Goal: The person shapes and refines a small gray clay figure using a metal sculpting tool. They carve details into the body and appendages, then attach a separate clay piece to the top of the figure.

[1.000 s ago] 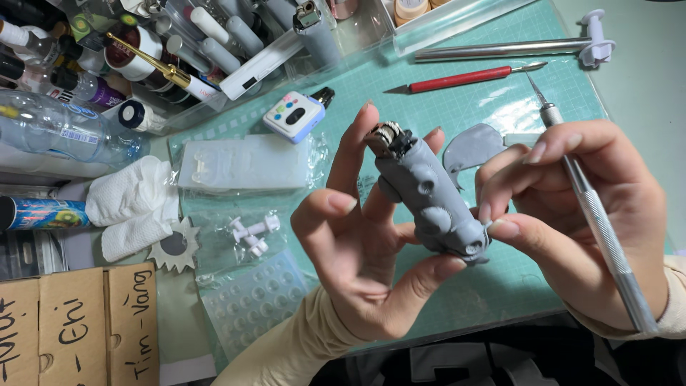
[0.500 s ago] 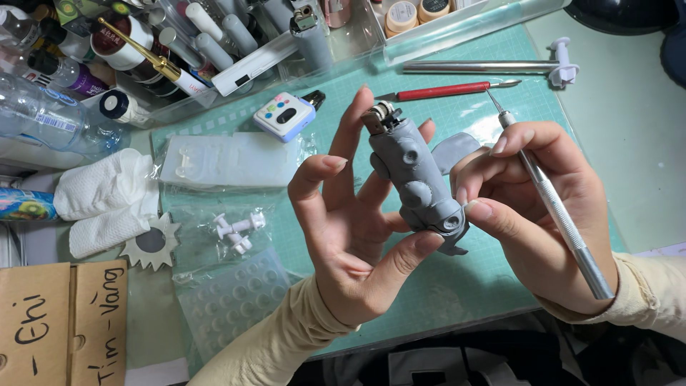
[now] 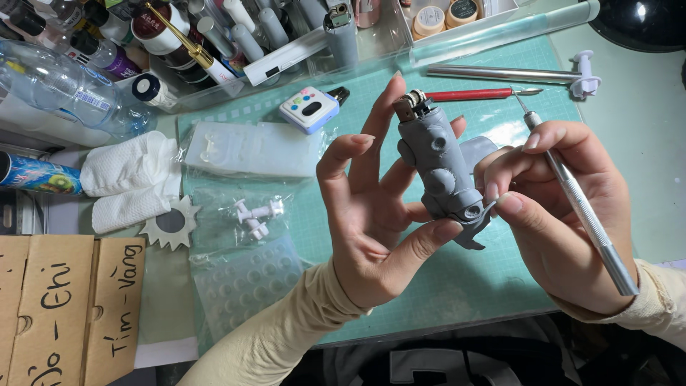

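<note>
- Your left hand holds the grey model part up above the green cutting mat, thumb tip pressed at its lower end and fingers spread loosely behind it.
- The part is matte grey, long and rounded, with raised round bumps along its side, a small metal-coloured piece at the top and a flared foot at the bottom.
- Your right hand is curled around a silver craft knife, while its thumb and forefinger pinch the part's lower end.
</note>
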